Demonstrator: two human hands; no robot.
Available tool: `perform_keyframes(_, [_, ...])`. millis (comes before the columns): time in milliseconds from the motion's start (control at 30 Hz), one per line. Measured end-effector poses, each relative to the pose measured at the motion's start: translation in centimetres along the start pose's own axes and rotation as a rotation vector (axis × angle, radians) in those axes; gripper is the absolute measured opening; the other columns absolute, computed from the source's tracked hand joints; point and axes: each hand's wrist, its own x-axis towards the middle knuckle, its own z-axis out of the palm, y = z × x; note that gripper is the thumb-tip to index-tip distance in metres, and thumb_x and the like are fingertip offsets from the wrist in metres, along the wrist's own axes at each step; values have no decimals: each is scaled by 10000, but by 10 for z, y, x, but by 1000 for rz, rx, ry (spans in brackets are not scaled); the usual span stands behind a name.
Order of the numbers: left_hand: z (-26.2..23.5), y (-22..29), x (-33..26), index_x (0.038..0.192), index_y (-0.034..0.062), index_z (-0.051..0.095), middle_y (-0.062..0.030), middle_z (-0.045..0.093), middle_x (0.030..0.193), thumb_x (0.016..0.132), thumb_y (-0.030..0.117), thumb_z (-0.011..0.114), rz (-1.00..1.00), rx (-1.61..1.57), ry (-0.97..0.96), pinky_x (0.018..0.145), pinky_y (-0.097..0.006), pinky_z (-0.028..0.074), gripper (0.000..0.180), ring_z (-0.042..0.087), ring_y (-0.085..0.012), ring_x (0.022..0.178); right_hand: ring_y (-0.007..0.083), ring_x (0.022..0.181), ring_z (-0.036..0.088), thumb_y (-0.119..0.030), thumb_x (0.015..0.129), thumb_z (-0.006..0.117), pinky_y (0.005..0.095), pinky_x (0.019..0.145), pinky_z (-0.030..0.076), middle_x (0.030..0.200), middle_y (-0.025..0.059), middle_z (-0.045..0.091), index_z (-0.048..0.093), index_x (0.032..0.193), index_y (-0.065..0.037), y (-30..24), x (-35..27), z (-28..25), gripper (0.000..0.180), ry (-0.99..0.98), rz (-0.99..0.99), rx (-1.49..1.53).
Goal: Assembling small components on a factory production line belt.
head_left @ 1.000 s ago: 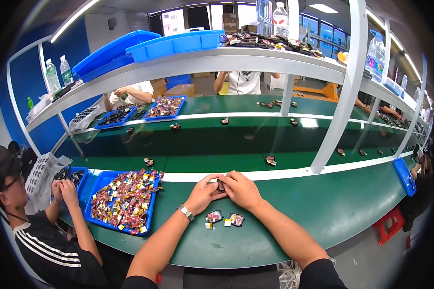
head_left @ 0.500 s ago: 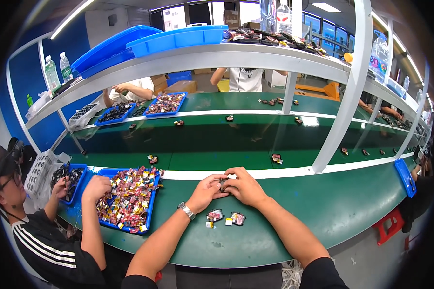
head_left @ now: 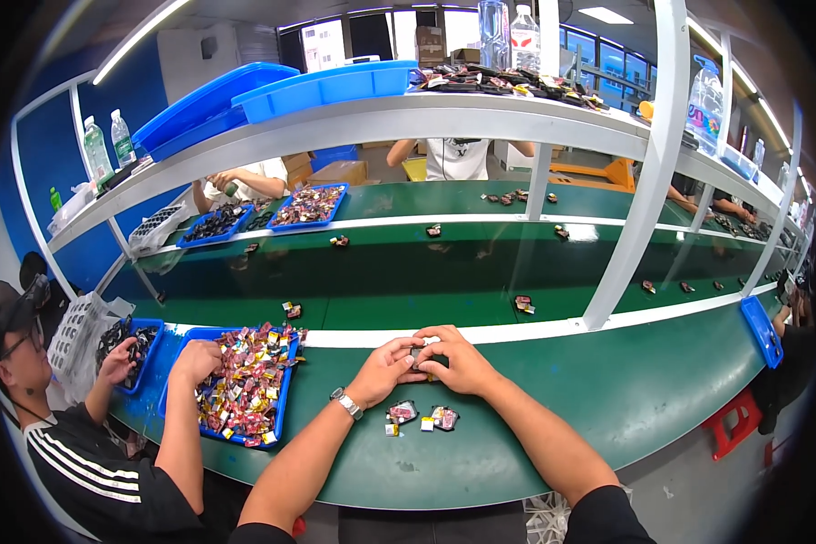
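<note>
My left hand (head_left: 386, 371) and my right hand (head_left: 460, 361) meet over the green worktop, fingers closed round a small dark electronic part (head_left: 417, 354). Most of that part is hidden by the fingers. Just below the hands lie two small black-cased assemblies, a left one (head_left: 403, 412) and a right one (head_left: 443, 418), each with a reddish board and a white-and-yellow battery piece. Neither hand touches them.
To the left a blue tray (head_left: 286, 399) is heaped with small boards and batteries; a co-worker's hand (head_left: 195, 361) reaches into it. Beyond the white rail (head_left: 354, 339) a green conveyor (head_left: 408, 299) carries scattered assemblies. A white shelf post (head_left: 639, 181) rises at right.
The view has shifted slightly. My hands stay together round the small part, the right fingers bent a little differently. The co-worker's hand at the tray has moved a little.
</note>
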Motion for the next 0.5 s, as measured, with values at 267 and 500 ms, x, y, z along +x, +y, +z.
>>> perform_keyframes(267, [-4, -6, 1, 1345, 33, 446, -106, 576, 1233, 1031, 91, 429, -7, -38, 19, 1002, -362, 518, 320, 592, -186, 1140, 297, 1220, 484, -132, 848, 688, 406, 1040, 400, 1250, 83, 585, 697, 887, -74, -1, -3, 15, 71, 157, 11, 10])
perform_keyframes(500, [-7, -7, 1, 1321, 35, 468, -134, 592, 1233, 1015, 108, 480, 12, -82, 24, 977, -382, 529, 315, 615, -213, 1118, 288, 1180, 515, -114, 824, 714, 392, 997, 436, 1201, 82, 606, 706, 900, -67, -6, -3, 21, 90, 219, 29, -57])
